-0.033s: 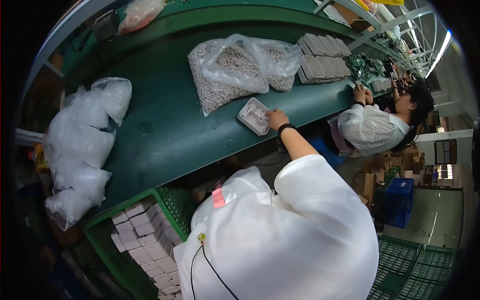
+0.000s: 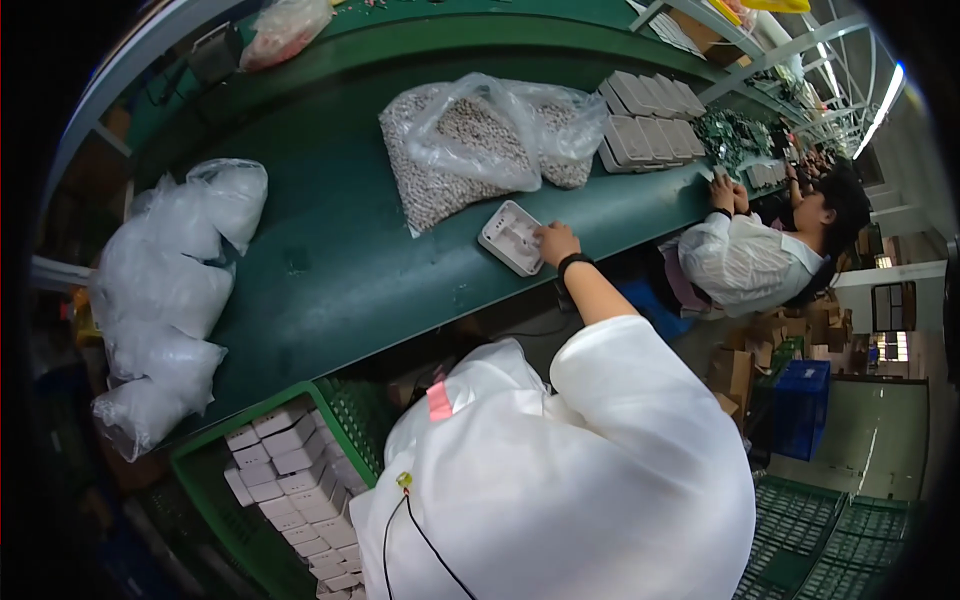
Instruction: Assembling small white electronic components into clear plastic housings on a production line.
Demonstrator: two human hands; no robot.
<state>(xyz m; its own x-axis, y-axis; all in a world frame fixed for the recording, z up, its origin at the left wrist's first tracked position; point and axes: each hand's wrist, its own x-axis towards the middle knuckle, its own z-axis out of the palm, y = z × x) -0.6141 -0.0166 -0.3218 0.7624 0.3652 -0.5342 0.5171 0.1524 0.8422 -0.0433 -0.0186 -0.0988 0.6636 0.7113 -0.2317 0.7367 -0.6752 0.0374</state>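
My right hand (image 2: 558,243) reaches over the green work surface (image 2: 350,270), a black band round its wrist. Its fingers are bent together, with the tips over the right side of a white plastic housing (image 2: 508,240). Whatever may be between the fingertips is too small to make out. The housing lies open side up, showing moulded ribs and recesses. Just beyond it sits a clear plastic bag (image 2: 440,190) full of small pale pieces, with a second, smaller bag (image 2: 568,150) against it. My left hand is out of view.
Stacked light-grey housings (image 2: 640,140) stand beyond, right of the bags; green circuit boards (image 2: 735,135) lie farther right. A co-worker (image 2: 745,260) sits at right. Bulging clear bags (image 2: 170,270) lie at left. Below, a green crate (image 2: 345,420) holds several white boxy pieces (image 2: 295,455).
The whole picture has shifted very slightly. My right hand stays at the white housing, and nothing has visibly been taken or let go.
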